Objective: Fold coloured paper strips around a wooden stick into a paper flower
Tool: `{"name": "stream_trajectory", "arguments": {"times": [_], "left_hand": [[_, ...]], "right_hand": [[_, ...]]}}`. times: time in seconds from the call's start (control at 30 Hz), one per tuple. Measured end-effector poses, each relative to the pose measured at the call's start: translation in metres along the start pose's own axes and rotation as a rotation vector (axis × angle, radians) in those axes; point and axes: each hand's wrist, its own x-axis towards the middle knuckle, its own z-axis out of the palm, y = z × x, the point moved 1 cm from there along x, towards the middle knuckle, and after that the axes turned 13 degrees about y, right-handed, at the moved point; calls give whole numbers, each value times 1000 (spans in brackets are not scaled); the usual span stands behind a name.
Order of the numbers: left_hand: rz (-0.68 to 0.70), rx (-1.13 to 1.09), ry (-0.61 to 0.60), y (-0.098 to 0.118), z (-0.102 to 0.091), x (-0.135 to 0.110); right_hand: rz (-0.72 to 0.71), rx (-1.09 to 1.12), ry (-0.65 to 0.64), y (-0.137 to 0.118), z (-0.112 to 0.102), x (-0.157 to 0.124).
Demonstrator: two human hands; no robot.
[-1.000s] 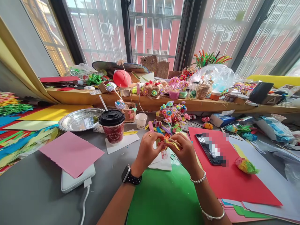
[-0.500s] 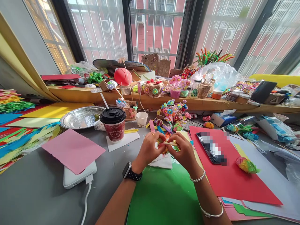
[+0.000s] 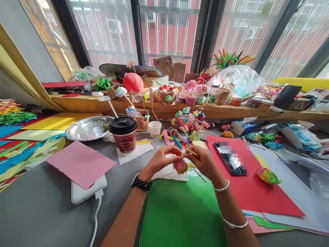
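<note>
We are pinching the flower (image 3: 181,166) in our left hand (image 3: 163,160), just beside our right hand (image 3: 203,159) gripping a stick (image 3: 192,152); more of it is now showing below, seemingly leaving its base workable.

The flower (image 3: 181,167), earlier mostly hidden, now shows below the hands (image 3: 164,161).

Between the left hand (image 3: 161,162) and right hand (image 3: 204,160) is one pink-and-yellow paper flower (image 3: 181,166). Leftward beyond the left hand stand two paper cups: one black-lidded dark-red cup (image 3: 125,142), one white cup (image 3: 155,130).
</note>
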Motion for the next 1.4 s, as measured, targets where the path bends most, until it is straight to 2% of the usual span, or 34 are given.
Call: {"name": "stream_trajectory", "arguments": {"times": [0.17, 0.3, 0.6, 1.4], "left_hand": [[49, -2, 72, 9, 2, -3], [80, -23, 95, 15, 3, -5], [110, 31, 138, 26, 0, -10], [134, 16, 75, 23, 0, -9]], "right_hand": [[17, 103, -9, -2, -4, 0], [5, 153, 43, -6, -5, -1], [-60, 165, 93, -8, -6, -3], [-70, 142, 76, -9, -6, -4]]}}
